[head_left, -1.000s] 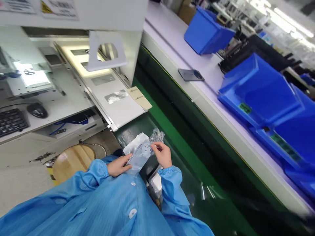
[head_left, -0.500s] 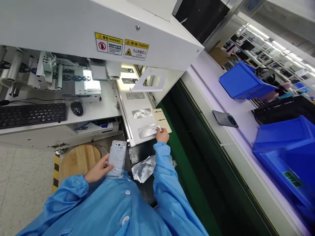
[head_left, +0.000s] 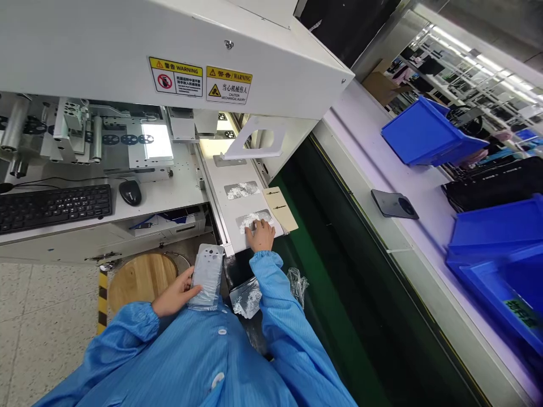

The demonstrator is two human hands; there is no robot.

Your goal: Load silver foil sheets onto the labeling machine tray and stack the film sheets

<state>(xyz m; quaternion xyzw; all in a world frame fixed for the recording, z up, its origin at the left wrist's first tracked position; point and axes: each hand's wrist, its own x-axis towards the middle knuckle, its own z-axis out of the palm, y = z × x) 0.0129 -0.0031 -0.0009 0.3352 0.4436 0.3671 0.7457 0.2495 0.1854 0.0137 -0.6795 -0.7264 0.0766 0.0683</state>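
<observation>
My left hand [head_left: 176,293] grips a phone back panel [head_left: 207,271] with camera holes at its top, seemingly in clear plastic, just above my lap. My right hand [head_left: 261,236] rests with fingers apart on the near end of a white conveyor [head_left: 234,208]. Its fingertips touch the edge of a shiny, white-patterned phone back panel [head_left: 250,217] lying flat there. Farther up the belt lie a second patterned panel [head_left: 241,190] and a greyer panel [head_left: 229,161]. Below the belt end sits a pile of similar panels [head_left: 246,298], partly covered by my right sleeve.
A white machine housing [head_left: 275,79] with warning labels overhangs the conveyor. A beige plate [head_left: 280,209] juts from its right side. Keyboard [head_left: 55,206] and mouse [head_left: 130,193] lie left, above a wooden stool [head_left: 142,280]. Crumpled plastic [head_left: 298,284], a phone [head_left: 394,204] and blue bins [head_left: 428,133] are to the right.
My right hand has shifted left along the nearest panel, from a pinch at its right corner to spread fingers on its near edge. That panel now shows a white pattern. My left hand keeps its hold.
</observation>
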